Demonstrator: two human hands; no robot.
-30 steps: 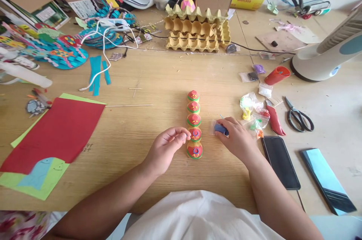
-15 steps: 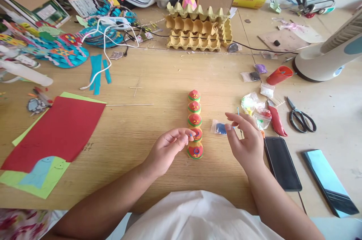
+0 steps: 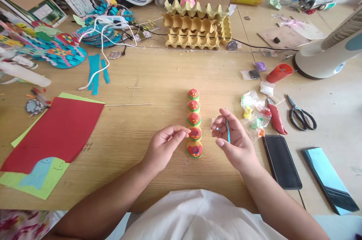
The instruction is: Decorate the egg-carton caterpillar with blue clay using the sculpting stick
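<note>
A row of painted egg-carton cups (image 3: 194, 119), red on top with green bands and yellow marks, runs away from me on the wooden table. Blue curved pieces sit on the two nearest cups. My left hand (image 3: 165, 143) is closed in a pinch beside the second-nearest cup; whatever lies between its fingertips is too small to make out. To the right of the row, my right hand (image 3: 236, 140) is loosely curled round a thin blue stick (image 3: 227, 131), which stands nearly upright across its fingers. Behind those fingers a small clear bag is mostly hidden.
Right of my hands lie clay bags (image 3: 256, 113), a red-handled cutter (image 3: 277, 119), scissors (image 3: 301, 115) and a phone (image 3: 283, 162). A red cup (image 3: 279, 73) is farther back. Red paper (image 3: 56, 130) lies left; egg cartons (image 3: 195, 25) are stacked at the back.
My right hand has moved a little left and turned, so the blue stick now shows across its fingers. The blue bit at my left fingertips no longer shows.
</note>
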